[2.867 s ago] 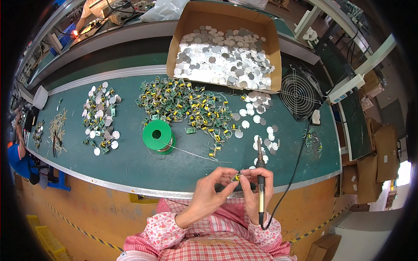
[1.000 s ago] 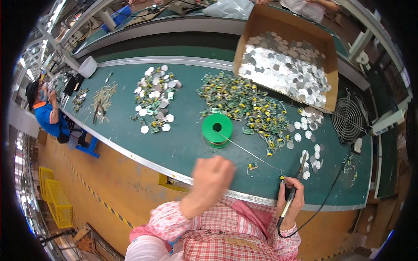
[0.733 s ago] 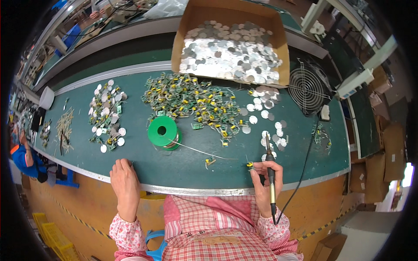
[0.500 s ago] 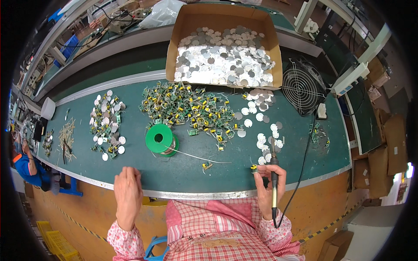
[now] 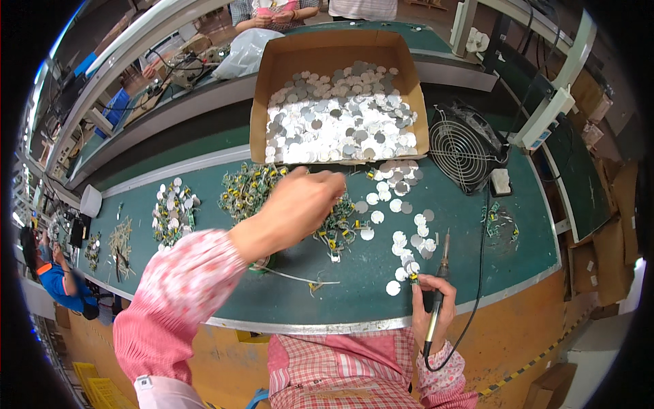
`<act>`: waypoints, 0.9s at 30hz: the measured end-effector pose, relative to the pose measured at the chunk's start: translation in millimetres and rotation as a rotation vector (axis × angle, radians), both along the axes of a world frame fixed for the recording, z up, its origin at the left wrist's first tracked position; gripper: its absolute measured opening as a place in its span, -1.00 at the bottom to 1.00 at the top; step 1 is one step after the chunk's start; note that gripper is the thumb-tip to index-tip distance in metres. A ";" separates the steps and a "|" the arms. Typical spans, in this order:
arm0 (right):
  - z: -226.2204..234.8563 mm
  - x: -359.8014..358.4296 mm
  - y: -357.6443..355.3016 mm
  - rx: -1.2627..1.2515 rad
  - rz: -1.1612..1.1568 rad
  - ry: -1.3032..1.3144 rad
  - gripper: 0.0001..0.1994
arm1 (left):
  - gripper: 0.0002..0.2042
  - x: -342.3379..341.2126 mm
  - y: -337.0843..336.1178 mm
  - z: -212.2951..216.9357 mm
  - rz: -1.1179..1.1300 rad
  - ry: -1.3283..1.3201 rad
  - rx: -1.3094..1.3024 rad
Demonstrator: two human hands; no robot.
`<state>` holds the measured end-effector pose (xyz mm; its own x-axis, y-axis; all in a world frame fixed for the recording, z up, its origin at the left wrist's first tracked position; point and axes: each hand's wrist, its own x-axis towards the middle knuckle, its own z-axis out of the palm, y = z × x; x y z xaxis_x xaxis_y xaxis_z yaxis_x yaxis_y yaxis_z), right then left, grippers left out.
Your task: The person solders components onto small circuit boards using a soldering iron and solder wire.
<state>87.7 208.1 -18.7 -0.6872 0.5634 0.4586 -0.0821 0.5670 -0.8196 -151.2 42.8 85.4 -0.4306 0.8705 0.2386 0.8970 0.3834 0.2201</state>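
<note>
My left hand (image 5: 296, 204) reaches over the pile of small green circuit boards with yellow parts (image 5: 252, 187). Its fingertips point down beyond the palm, so their grip is hidden. My right hand (image 5: 446, 296) holds a soldering iron (image 5: 444, 264), tip pointing away from me. Between its thumb and finger is also a small circuit board (image 5: 413, 278) with a yellow part. Loose round silvery discs (image 5: 400, 240) lie just beyond it. Solder wire (image 5: 300, 277) stretches across the mat from a green spool, which my left forearm mostly covers. One loose board (image 5: 315, 287) lies near the wire.
A cardboard box (image 5: 340, 49) full of discs stands at the back. A black fan (image 5: 460, 146) sits at the right, with the iron's cable (image 5: 482, 252) hanging nearby. At left are boards with discs (image 5: 174, 211) and thin sticks (image 5: 121, 245). Other people work beyond.
My left hand has moved from the front edge forward and right, over the board pile. My right hand keeps the iron and board. The view has tilted, showing people at the back.
</note>
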 end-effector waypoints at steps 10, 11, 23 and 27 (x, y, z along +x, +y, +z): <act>-0.5 0.8 8.2 0.004 0.004 0.015 -0.69 | -0.79 -46.8 32.8 -49.8 0.004 0.159 -0.213; 0.9 -0.1 8.7 -0.010 0.004 0.015 -0.69 | -0.83 -50.1 28.7 -52.8 0.038 0.103 -0.171; 2.6 -1.6 10.4 0.054 0.040 0.024 -0.66 | -0.92 -46.0 35.5 -57.4 0.059 0.210 -0.341; 2.5 -3.1 10.6 0.050 0.056 0.026 -0.66 | -0.91 -44.5 45.2 -65.7 0.023 0.486 -0.453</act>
